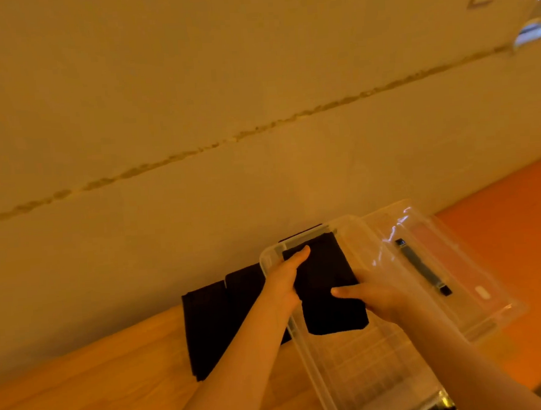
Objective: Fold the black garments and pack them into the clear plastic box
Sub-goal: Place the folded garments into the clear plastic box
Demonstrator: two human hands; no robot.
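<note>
looking down from my head view, i see the pale wall (193,98) filling most of the frame, with a rough crack running across it. below it sits the wooden table (99,383), butted against the wall, with an orange surface (524,236) off to the right. the clear plastic box (352,374) lies on the table, long side running away from me, and its clear lid (450,266) with a dark handle strip leans just beside it on the right. left of the box, a stack of black garments (219,322) rests on the table, touching the wall and partly hidden behind my left forearm. inside the far end of the box lies a folded black garment (324,284), pinned between both hands. my left hand (285,283) reaches over the box's left rim, thumb on top of the cloth and fingers curled under its left edge, so it is grasping the garment. my right hand (373,296) holds the right edge, thumb laid flat across the top of the fabric, its fingers tucked out of my sight.
</note>
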